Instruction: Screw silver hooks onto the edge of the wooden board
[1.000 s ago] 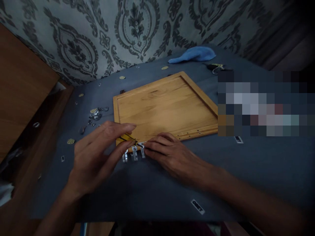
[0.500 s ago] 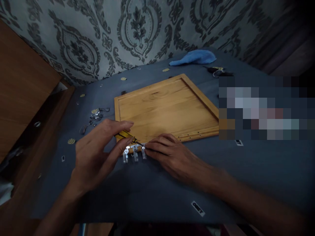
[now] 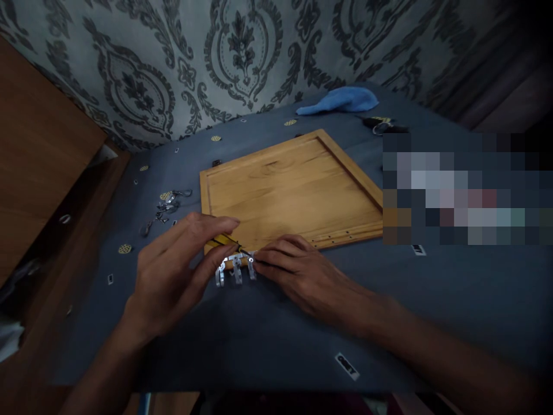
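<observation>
My left hand (image 3: 173, 268) is closed around a small yellow and black screwdriver (image 3: 222, 240), gripped between thumb and fingers. The screwdriver's tip points down to the right, at the rightmost of several silver metal hooks (image 3: 252, 268). These hooks sit in a row along the near edge of a framed wooden board (image 3: 276, 196), their lower ends sticking out past it. My right hand (image 3: 302, 274) lies over that edge with its fingers bent and together, the fingertips against the same hook. Its thumb is hidden.
More metal hooks (image 3: 168, 204) lie in a loose pile left of the board. At the back are a blue cloth (image 3: 343, 101) and a dark object (image 3: 382, 125). Small dark holes line the board's near rail. A wooden cabinet (image 3: 38, 144) stands left; pixelation covers the right side.
My left hand has rolled slightly to the right around the screwdriver, its index finger reaching further over the handle. My right hand and the board hold still; the view shifts only a little.
</observation>
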{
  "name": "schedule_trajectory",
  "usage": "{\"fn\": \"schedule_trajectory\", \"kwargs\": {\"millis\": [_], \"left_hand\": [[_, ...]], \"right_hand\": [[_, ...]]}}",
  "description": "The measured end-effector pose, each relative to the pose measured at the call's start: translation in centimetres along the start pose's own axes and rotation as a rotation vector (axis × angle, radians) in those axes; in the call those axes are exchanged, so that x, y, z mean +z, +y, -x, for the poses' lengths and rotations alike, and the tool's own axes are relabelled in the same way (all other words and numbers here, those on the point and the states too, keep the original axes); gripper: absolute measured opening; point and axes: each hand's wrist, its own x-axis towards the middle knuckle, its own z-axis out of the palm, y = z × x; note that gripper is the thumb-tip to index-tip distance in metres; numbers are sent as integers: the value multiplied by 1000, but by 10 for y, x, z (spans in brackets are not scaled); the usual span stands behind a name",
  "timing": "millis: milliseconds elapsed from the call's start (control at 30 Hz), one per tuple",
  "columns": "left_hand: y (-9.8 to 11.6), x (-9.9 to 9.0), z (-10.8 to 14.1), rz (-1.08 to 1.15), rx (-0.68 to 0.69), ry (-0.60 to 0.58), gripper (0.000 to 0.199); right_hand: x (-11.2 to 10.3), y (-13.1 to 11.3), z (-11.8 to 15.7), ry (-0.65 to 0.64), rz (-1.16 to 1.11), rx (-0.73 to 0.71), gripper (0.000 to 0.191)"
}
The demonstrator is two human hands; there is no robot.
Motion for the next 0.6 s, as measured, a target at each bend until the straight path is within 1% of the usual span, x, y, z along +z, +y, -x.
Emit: {"fn": "schedule_trajectory", "kwargs": {"millis": [333, 467, 533, 600], "left_hand": [[-1, 0, -1, 20, -1, -29, 21], [-4, -1, -5, 83, -34, -13, 26], [2, -6, -6, 103, -60, 29, 31], [14, -17, 6, 79, -83, 46, 33]], "right_hand": [[1, 1, 0, 30, 7, -17, 29], [0, 0, 0, 58, -14, -12, 30], [-3, 0, 1, 102, -30, 4, 32], [-7, 0, 1, 161, -36, 35, 35]]}}
